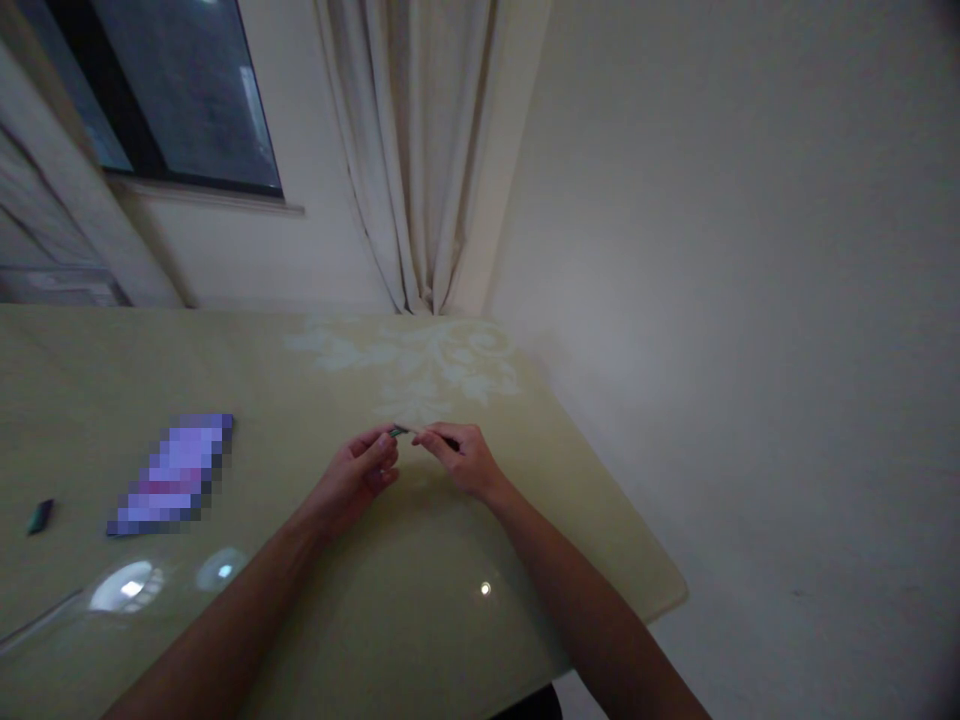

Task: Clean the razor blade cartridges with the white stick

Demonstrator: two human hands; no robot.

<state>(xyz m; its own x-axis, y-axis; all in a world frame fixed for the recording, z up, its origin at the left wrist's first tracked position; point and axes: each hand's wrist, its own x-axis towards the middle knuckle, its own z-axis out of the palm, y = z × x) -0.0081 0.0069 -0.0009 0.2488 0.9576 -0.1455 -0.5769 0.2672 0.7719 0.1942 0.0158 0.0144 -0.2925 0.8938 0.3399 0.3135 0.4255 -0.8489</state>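
Observation:
Both hands are held close together over the table (360, 620). My left hand (358, 478) pinches a small, thin, dark greenish piece (400, 430) between thumb and forefinger. From the other side, my right hand (463, 458) grips a slim, pale and dark stick-like part with thumb and fingers. The two parts meet or nearly meet in the short gap between the fingertips. Whether they are one object or two, and of what kind, I cannot tell, since the fingers cover most of it.
A blurred purple flat rectangle (172, 475) lies to the left. Beyond it is a small dark green piece (41, 517). A thin pale rod (41, 620) rests at the lower left. The table's right edge runs near the wall (750, 350); a curtain (412, 150) hangs behind.

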